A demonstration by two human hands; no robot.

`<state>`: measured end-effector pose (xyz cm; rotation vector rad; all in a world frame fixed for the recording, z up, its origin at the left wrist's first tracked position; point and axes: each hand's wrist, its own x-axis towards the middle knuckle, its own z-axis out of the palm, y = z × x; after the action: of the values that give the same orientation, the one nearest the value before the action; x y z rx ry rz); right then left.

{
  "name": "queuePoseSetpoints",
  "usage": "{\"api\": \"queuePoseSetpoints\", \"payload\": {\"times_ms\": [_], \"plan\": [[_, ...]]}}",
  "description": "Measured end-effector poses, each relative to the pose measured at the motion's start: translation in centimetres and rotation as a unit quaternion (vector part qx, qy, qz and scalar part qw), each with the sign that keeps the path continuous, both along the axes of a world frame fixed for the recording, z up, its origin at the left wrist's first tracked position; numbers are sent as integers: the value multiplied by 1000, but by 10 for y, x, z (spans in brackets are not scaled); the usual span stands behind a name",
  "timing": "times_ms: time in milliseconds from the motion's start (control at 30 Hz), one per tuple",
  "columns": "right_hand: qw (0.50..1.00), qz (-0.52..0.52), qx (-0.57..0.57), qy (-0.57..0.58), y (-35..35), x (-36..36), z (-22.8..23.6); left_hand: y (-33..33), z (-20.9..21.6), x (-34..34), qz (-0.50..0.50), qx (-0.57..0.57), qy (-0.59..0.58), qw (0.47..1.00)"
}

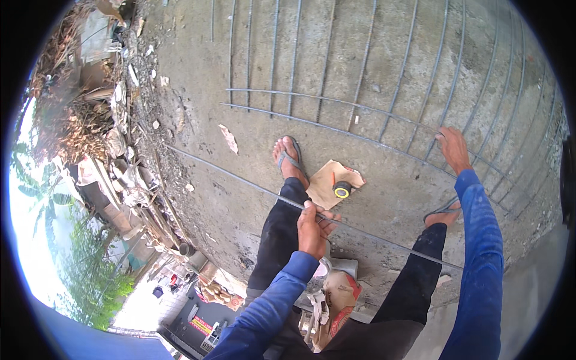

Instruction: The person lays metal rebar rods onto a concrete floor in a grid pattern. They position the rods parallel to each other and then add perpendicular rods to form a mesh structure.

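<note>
My left hand point(313, 229) is closed around a long steel rebar rod point(240, 180), which crosses in front of my legs from the far left down to the right. My right hand point(453, 147) reaches out to a second rod point(372, 109), its fingers bent round it. That rod lies across a row of parallel rebar rods point(398, 78) spread on the ground. Another crosswise rod point(336, 129) runs just nearer to me, under the same row. Whatever else my right fingers may pinch is hidden.
Between my sandalled feet lies a brown paper piece point(327, 180) with a yellow-and-black tape measure point(342, 189) and an orange pencil-like stick on it. A printed paper sack point(343, 300) sits below me. Scrap wood and debris point(120, 180) line the left side of the concrete ground.
</note>
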<state>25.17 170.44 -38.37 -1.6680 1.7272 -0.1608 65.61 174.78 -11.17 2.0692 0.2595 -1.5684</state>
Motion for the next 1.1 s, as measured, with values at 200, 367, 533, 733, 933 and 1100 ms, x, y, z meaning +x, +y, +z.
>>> {"api": "queuePoseSetpoints", "payload": {"times_ms": [200,367,533,733,933,1100], "plan": [[998,-1,-39,46,-21,-41,84,-39,-71,-35,9,-15,11,1000],[990,-23,-103,89,-41,-124,146,-75,-137,-78,-7,-42,29,999],[964,8,-198,180,-55,-158,212,-99,-188,-118,-6,-66,42,997],[981,-48,-124,144,-9,-164,229,-94,-242,-144,13,-64,62,996],[985,-84,-82,126,22,-145,224,-100,-272,-146,-11,-60,39,997],[989,-80,-62,109,29,-128,223,-99,-291,-138,-30,-60,47,997]]}}
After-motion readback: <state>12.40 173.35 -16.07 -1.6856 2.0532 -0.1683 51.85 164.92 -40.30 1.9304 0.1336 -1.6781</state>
